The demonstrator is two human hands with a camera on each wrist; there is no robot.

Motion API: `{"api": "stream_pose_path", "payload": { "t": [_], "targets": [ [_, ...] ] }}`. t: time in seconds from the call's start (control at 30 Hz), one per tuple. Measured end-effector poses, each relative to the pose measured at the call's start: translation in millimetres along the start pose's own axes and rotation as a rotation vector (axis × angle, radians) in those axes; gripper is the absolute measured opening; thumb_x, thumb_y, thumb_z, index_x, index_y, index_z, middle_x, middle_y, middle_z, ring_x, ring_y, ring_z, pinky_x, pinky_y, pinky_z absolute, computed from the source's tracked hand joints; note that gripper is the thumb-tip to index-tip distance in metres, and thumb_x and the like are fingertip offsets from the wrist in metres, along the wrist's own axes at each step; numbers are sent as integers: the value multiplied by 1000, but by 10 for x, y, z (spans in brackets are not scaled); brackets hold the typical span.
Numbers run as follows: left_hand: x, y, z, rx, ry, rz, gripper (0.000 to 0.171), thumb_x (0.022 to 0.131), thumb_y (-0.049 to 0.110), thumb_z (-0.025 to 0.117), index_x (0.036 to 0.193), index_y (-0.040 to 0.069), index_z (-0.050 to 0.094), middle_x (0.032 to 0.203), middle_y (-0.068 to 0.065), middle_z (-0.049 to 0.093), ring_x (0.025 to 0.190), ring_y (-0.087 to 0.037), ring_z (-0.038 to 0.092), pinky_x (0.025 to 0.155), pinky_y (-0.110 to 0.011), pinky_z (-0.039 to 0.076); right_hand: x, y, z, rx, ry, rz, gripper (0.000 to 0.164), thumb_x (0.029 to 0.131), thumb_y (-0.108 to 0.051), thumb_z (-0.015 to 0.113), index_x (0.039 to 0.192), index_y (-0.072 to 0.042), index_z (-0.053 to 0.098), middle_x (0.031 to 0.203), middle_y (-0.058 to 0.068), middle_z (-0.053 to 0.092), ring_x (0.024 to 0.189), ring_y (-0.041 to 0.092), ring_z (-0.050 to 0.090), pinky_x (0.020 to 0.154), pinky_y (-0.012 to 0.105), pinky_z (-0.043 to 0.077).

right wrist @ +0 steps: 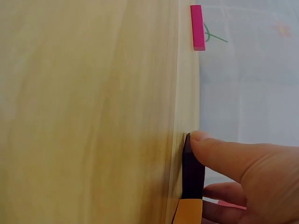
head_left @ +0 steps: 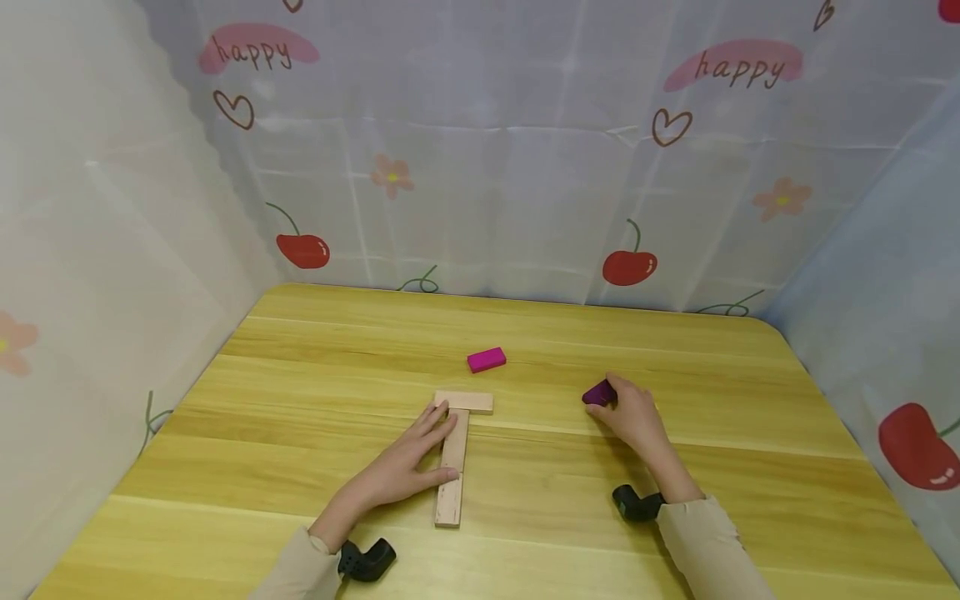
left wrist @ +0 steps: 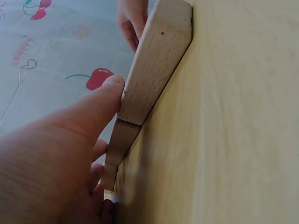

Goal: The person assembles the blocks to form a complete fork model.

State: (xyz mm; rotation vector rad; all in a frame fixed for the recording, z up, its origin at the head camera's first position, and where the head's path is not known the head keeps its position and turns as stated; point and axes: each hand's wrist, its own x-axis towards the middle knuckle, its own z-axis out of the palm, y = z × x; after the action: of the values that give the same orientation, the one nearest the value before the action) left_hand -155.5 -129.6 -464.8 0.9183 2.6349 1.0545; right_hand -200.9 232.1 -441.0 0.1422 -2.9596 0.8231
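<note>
Three plain wooden blocks lie flat in a T: one crosswise block [head_left: 474, 403] and two end to end below it, the nearer being a wooden block [head_left: 448, 502]. My left hand [head_left: 397, 467] lies along their left side with fingers spread and fairly straight. Its thumb [left wrist: 110, 91] touches the stem near the joint between two blocks. On the right, my right hand [head_left: 636, 417] pinches a dark purple block [head_left: 598, 393] with a slanted end, thumb on one side and fingers on the other. In the right wrist view an orange block [right wrist: 188, 212] shows right beside the purple one.
A magenta block [head_left: 487, 360] lies farther back, between the T and my right hand. The wooden table [head_left: 525, 533] ends at a printed curtain [head_left: 487, 208], with cloth at both sides too. Black wrist devices [head_left: 636, 503] sit at both sleeves.
</note>
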Motion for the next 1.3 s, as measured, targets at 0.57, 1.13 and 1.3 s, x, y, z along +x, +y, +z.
{"api": "stream_pose_path", "payload": {
  "t": [0.57,1.13,1.3],
  "targets": [
    [-17,12,-11,5,-1,-2,78,89,47,59,149,9,25,155,-5,6,140,-25,-1,107,-52,15,50,-34,8,2,8,6,65,85,-21,71,132,14,43,124,35,48,109,48,47,87,55,42],
    [-18,15,-3,-8,-2,3,78,89,46,60,149,9,25,155,-5,6,140,-24,-1,106,-52,15,306,-606,172,164,5,-162,64,82,-19,74,134,8,46,128,27,50,110,40,52,88,48,45],
    [-9,12,-3,1,1,8,78,89,46,60,148,9,25,155,-5,6,140,-25,-1,107,-52,15,385,-724,320,204,-25,-198,63,82,-18,74,134,7,47,130,25,49,113,37,51,90,44,45]
  ]
}}
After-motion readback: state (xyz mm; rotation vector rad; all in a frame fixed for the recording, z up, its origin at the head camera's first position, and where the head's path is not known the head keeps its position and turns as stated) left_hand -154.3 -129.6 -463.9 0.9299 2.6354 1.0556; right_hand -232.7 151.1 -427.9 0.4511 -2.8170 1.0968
